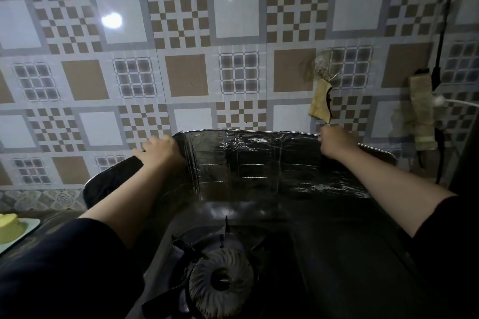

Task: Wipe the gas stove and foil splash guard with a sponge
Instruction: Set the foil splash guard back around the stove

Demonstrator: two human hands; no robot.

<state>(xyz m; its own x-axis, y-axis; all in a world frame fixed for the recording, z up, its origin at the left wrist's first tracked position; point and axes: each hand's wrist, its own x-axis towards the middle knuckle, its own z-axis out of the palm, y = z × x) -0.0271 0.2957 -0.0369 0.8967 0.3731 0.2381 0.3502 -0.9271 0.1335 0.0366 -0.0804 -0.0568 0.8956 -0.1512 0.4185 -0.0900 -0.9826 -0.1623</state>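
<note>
Hands at the foil splash guard [259, 163] behind the gas stove [223, 285]: our left hand [158, 149] and right hand [334, 138] each grip its top edge. No sponge is visible. Pulling unevenly could tear or topple the thin foil.

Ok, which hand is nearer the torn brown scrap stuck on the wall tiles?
Right. The right hand grips the foil guard's top edge just below the scrap; the left hand is at the guard's far left fold.
</note>
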